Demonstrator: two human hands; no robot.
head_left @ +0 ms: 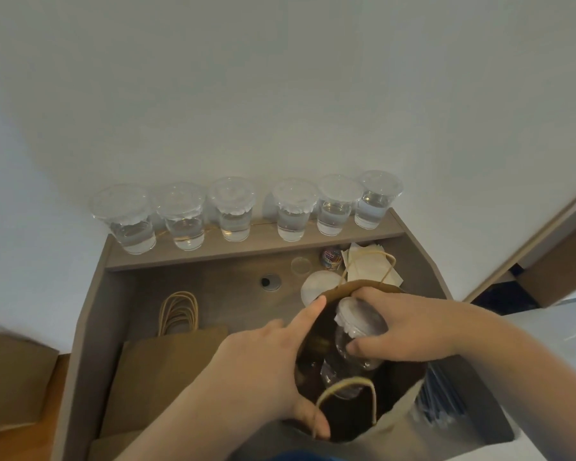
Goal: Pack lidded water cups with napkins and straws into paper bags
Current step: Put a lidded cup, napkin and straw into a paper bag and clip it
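Left hand [266,367] right up close, forefinger and thumb stretched straight across the mouth of the paper bag [399,414], spreading it wide and gripping nothing. In that mouth sits a lidded cup [359,324], tilted, partly below the rim, with the right hand [409,327] wrapped round it from three o'clock. That's the loading step. Next it wants standing upright on the bag's floor, I'd say, clear of the near handle [343,382]. Around the bag: flat bags [167,361] at nine, six lidded cups [233,211] along the shelf [246,251] at twelve, napkins [366,264] at one, straws [443,397] at four.
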